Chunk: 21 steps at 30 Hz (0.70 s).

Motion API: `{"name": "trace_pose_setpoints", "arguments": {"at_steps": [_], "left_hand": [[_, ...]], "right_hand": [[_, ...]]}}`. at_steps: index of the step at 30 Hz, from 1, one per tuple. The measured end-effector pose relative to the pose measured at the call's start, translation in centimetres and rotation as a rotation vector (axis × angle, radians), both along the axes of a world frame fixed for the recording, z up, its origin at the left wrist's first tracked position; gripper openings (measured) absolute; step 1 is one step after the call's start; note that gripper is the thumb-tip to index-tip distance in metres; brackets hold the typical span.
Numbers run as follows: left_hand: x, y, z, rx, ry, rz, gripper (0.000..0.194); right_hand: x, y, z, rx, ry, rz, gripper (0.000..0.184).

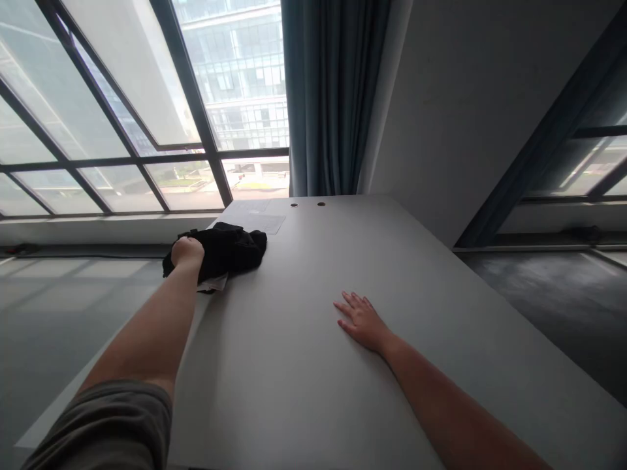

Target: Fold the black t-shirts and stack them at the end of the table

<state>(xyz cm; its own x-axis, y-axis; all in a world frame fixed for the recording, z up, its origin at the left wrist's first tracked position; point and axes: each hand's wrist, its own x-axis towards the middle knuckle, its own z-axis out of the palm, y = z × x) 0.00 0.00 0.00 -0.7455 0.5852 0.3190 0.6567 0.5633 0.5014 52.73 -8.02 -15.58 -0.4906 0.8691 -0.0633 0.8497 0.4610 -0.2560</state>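
Note:
My left hand [187,250] is closed around the near left part of a bunched black cloth item [232,248], at the far left of the white table [294,365]. Whether it is a garment or a bag I cannot tell. My left fingertips are hidden behind the fist. A small pale piece, like a tag or paper [214,283], shows under the cloth's near edge. My right hand [361,321] rests palm down on the tabletop right of the middle, fingers spread, holding nothing and well apart from the cloth.
Thin sheets [264,224] lie at the table's far left corner, behind the cloth. Two round holes [321,204] pierce the far edge. Beyond stand a blue curtain [333,98] and large windows [245,85]; a grey wall [470,98] rises at the right.

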Motion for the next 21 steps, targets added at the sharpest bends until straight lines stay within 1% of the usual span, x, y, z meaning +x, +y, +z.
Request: {"name": "trace_pose_setpoints", "arguments": {"at_steps": [3,6,9,11,14,16,18,21], "left_hand": [[1.1,0.4,1.5,0.046,0.037,-0.009,0.045],[2.8,0.5,2.6,0.104,0.07,-0.055,0.045],[5.0,0.6,3.1,0.209,0.114,-0.176,0.047],[7.1,0.6,2.9,0.282,0.17,-0.308,0.048],[11.3,-0.1,1.8,0.327,0.248,-0.566,0.046],[14.6,-1.3,0.5,0.313,0.279,-0.73,0.045],[18.3,-3.2,-1.3,0.252,0.29,-0.843,0.045],[23.4,-6.8,-4.9,0.148,0.307,-0.982,0.046]], "right_hand": [[0.0,-0.1,0.2,-0.004,-0.002,0.0,0.062],[-0.1,-0.2,0.4,-0.007,0.003,-0.002,0.062],[-0.1,-0.2,0.4,-0.004,0.005,-0.004,0.062],[0.0,-0.1,0.3,-0.003,0.004,0.001,0.062],[0.0,-0.1,0.3,0.003,0.004,0.007,0.062],[0.0,-0.1,0.2,0.007,0.004,0.007,0.062],[0.0,-0.2,0.2,0.008,0.005,0.007,0.062],[0.0,-0.1,0.0,0.018,0.014,0.007,0.06]]}}
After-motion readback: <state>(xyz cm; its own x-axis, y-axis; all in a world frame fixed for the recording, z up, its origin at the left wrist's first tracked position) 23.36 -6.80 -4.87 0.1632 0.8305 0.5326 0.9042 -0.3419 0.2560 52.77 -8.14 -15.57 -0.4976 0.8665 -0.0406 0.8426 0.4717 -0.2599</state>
